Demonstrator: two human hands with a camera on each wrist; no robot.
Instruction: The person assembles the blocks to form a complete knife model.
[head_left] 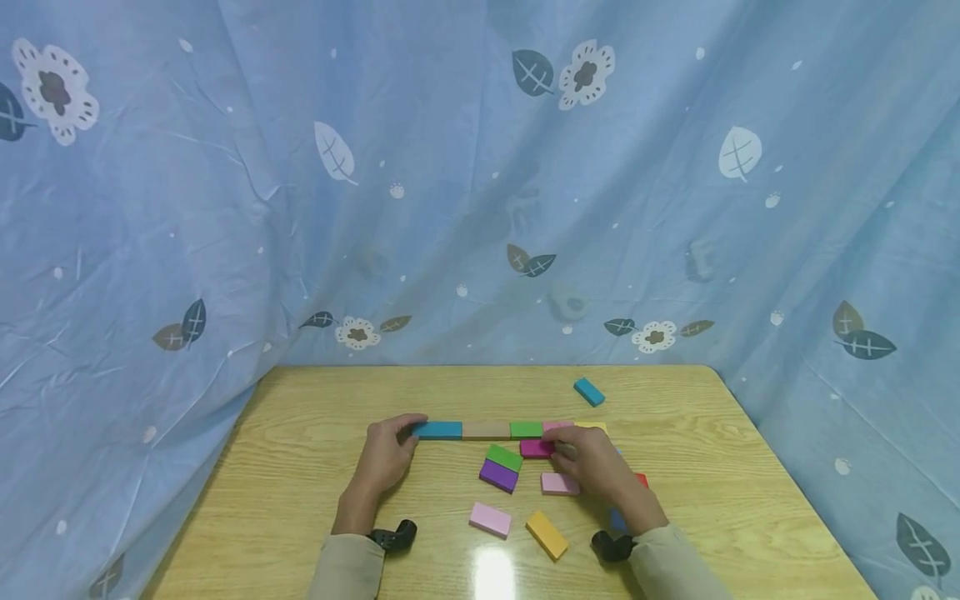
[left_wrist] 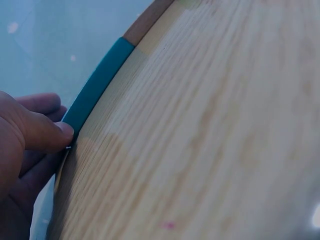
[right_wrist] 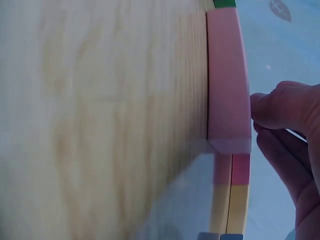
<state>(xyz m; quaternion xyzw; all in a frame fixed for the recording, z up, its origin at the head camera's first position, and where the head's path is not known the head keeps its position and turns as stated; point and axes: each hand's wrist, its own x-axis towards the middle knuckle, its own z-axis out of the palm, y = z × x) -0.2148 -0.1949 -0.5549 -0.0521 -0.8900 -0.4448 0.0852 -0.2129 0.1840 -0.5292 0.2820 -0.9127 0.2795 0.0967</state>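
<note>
At the left end of a row of blocks, my left hand (head_left: 386,454) pinches a blue block (head_left: 438,431) between thumb and fingers. The left wrist view shows the thumb on the near side of this blue block (left_wrist: 97,85). Rightward along the row follow a plain wood block (head_left: 486,430), a green block (head_left: 527,430), a pink block (head_left: 557,427) and a yellow block (head_left: 592,426). My right hand (head_left: 596,462) grips the right end of a magenta block (head_left: 534,449), just in front of the row. In the right wrist view a pink block (right_wrist: 228,80) partly hides the fingertips.
A green block (head_left: 504,457) touches a purple block (head_left: 498,476) in front of the row. Nearer lie pink blocks (head_left: 490,520) and an orange block (head_left: 547,535). Another blue block (head_left: 588,392) lies behind. Red and blue blocks show partly beside the right forearm. A curtain (head_left: 480,208) hangs behind the table (head_left: 300,500).
</note>
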